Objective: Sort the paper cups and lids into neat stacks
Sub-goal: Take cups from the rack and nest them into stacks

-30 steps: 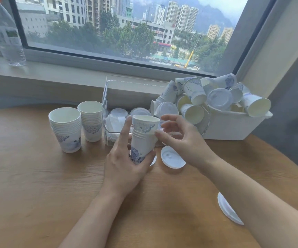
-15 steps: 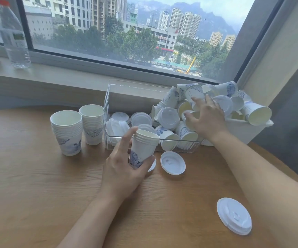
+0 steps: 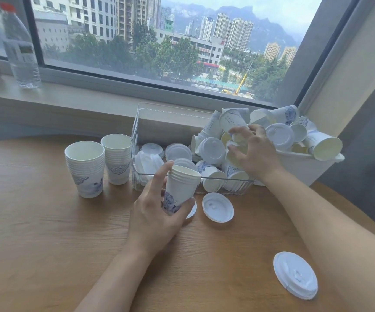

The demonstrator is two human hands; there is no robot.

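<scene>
My left hand (image 3: 152,217) grips a short stack of nested paper cups (image 3: 180,188), tilted, just above the wooden table. Two upright cup stacks stand at the left: a wider stack (image 3: 85,170) and a narrower stack (image 3: 117,161). A clear bin (image 3: 137,140) holds loose white lids and cups. Behind it a white bin (image 3: 305,165) is heaped with jumbled cups. My right hand (image 3: 254,152) reaches into that heap, its fingers curled round a paper cup (image 3: 238,140). Two loose lids lie on the table, one lid (image 3: 218,207) near the clear bin and another lid (image 3: 295,274) by my right forearm.
A water bottle (image 3: 20,48) stands on the window sill at the far left. The wooden table (image 3: 47,244) curves away at its back edge, below the sill. A grey wall closes in on the right, behind the white bin.
My right hand left the held stack, reached right into the cup heap, and now curls round a cup there. My left hand has kept the stack nearly still.
</scene>
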